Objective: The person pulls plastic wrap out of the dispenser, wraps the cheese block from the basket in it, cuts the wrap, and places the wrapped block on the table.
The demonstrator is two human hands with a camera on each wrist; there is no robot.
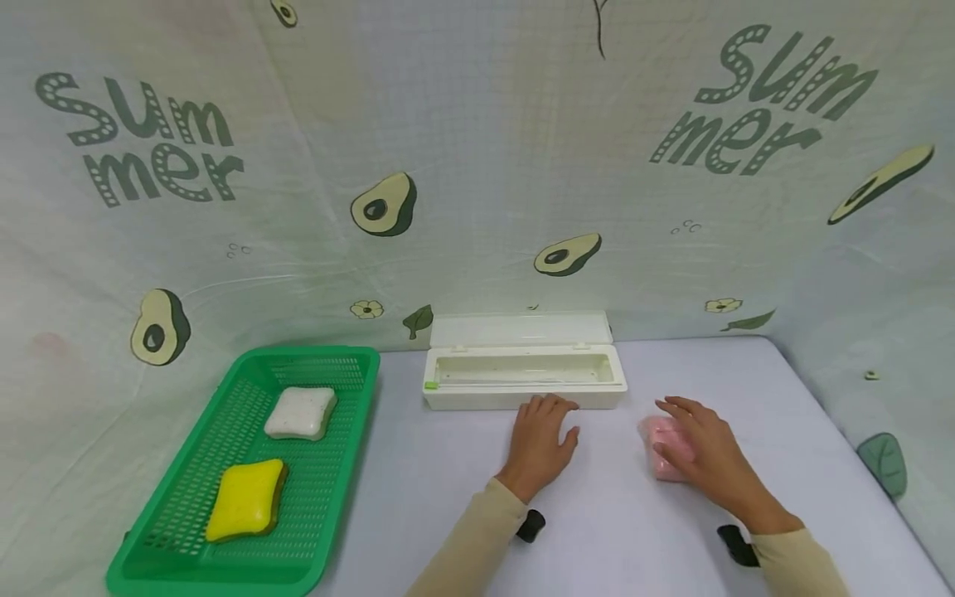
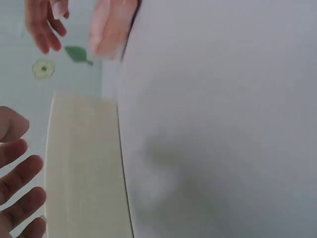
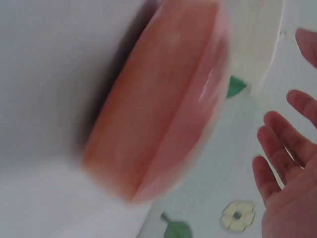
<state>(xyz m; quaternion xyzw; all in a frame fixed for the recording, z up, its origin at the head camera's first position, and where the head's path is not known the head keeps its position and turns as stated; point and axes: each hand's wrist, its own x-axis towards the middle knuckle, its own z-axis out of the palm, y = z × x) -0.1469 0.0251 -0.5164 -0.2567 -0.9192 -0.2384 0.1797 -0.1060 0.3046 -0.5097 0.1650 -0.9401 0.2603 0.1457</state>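
Observation:
A long white box stands at the back of the table, its lid raised. My left hand is at the box's front edge, fingers loosely bent and holding nothing; whether they touch it I cannot tell. To the right lies a pink block in clear wrapping. Over it hovers my right hand, partly hiding it in the head view. The right wrist view shows that hand's fingers spread and apart from the pink block. In the left wrist view, the white box lies beside the left fingers.
On the left, a green plastic basket holds a white sponge-like block and a yellow one with a brown side. A printed cloth hangs behind the table. Black straps are at both wrists.

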